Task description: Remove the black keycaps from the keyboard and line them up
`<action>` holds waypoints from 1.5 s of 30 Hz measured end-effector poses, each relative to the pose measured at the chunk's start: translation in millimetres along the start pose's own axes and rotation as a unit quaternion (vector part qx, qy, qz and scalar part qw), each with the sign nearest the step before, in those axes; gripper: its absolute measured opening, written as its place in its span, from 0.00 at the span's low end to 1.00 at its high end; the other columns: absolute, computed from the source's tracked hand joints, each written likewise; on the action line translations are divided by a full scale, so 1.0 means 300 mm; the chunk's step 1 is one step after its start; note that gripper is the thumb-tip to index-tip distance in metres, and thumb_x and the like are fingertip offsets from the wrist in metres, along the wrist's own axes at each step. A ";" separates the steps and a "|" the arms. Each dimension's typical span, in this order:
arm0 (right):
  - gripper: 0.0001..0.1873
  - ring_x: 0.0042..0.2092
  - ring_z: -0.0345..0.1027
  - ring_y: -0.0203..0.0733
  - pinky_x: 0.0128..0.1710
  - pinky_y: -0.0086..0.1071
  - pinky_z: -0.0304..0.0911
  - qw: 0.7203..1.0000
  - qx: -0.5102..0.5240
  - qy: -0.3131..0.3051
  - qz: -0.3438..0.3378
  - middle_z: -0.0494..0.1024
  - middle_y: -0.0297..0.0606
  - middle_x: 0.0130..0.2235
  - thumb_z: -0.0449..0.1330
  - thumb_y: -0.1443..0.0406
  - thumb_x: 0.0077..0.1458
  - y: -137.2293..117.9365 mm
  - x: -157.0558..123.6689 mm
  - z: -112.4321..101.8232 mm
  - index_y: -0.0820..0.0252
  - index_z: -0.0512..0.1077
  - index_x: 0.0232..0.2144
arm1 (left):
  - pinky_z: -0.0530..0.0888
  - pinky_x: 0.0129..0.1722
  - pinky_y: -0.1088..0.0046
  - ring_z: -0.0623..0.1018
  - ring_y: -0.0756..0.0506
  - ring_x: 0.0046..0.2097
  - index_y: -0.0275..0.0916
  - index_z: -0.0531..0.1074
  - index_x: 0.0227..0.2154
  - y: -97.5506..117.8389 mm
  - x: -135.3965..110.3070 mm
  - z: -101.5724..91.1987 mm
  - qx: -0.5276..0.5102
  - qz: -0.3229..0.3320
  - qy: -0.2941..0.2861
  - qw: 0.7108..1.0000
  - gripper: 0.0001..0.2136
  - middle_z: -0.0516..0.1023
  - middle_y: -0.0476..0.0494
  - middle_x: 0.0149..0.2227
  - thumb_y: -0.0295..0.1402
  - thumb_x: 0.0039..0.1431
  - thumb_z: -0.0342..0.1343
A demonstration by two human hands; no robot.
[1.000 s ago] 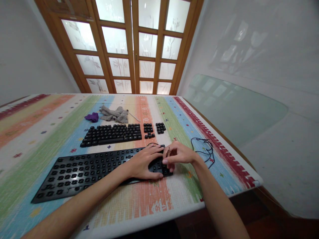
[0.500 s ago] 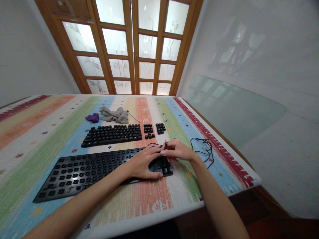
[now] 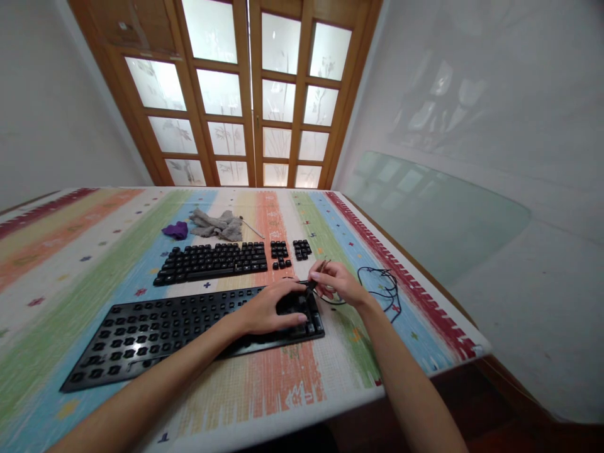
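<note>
A black keyboard base (image 3: pixel 155 330) with its keycaps off lies across the near part of the table. My left hand (image 3: pixel 270 308) rests flat on its right end, fingers spread over the frame. My right hand (image 3: pixel 336 282) hovers just above the keyboard's top right corner, fingers pinched on a thin wire keycap puller (image 3: pixel 315 279) that holds a small black keycap at its lower tip. Behind the base, the removed keycaps (image 3: pixel 214 259) are laid out in keyboard order, with two small groups (image 3: pixel 282 251) to their right.
A grey cloth (image 3: pixel 218 224) and a purple cloth (image 3: pixel 175 229) lie behind the keycaps. The keyboard's black cable (image 3: pixel 382 286) coils to the right of my right hand. The striped table cover (image 3: pixel 283 384) ends at a near edge and a right edge. Wooden glazed doors stand behind.
My right hand has lifted from the keyboard's right end, up and slightly back, bringing the puller with a keycap in it. The left hand has stayed on the keyboard.
</note>
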State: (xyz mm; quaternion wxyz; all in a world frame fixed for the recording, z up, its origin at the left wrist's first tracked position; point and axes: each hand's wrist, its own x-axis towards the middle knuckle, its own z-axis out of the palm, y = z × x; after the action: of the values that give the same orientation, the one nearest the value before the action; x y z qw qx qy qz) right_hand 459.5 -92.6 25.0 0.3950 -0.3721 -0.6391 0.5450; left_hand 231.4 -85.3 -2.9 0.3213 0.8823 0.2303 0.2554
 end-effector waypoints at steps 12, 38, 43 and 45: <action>0.19 0.16 0.59 0.27 0.16 0.22 0.53 0.999 0.017 -0.015 -0.034 0.74 0.29 0.20 0.60 0.51 0.58 0.007 0.000 0.005 0.62 0.70 0.34 | 0.77 0.43 0.65 0.79 0.46 0.39 0.37 0.72 0.50 -0.009 0.029 -0.044 -0.122 -0.050 0.078 0.988 0.22 0.81 0.43 0.39 0.36 0.52 0.67; 0.24 0.14 0.54 0.27 0.13 0.23 0.49 0.853 0.036 0.495 -0.161 0.67 0.24 0.18 0.60 0.44 0.54 0.027 0.036 -0.042 0.60 0.66 0.31 | 0.71 0.51 0.60 0.71 0.41 0.49 0.38 0.77 0.33 -0.166 0.395 0.011 0.201 0.101 0.050 0.973 0.06 0.74 0.40 0.44 0.23 0.54 0.60; 0.23 0.14 0.54 0.27 0.13 0.23 0.49 0.857 0.048 0.486 -0.167 0.66 0.24 0.18 0.61 0.46 0.54 0.026 0.038 -0.035 0.59 0.66 0.31 | 0.70 0.51 0.58 0.69 0.39 0.49 0.37 0.79 0.32 -0.210 0.445 0.039 0.232 0.077 0.053 0.968 0.05 0.71 0.39 0.43 0.25 0.52 0.61; 0.23 0.14 0.54 0.27 0.12 0.23 0.49 0.859 0.048 0.482 -0.168 0.66 0.24 0.18 0.61 0.46 0.54 0.025 0.038 -0.033 0.59 0.66 0.31 | 0.70 0.50 0.58 0.68 0.39 0.48 0.38 0.79 0.33 -0.219 0.454 0.042 0.244 0.064 0.054 0.966 0.05 0.71 0.39 0.43 0.27 0.53 0.62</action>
State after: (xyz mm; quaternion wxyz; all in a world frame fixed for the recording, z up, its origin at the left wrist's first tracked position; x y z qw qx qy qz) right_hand 464.0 -77.5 19.7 0.7565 -0.4561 -0.3946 0.2531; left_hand 327.0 32.1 -15.0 0.0659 0.9318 0.2458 0.2590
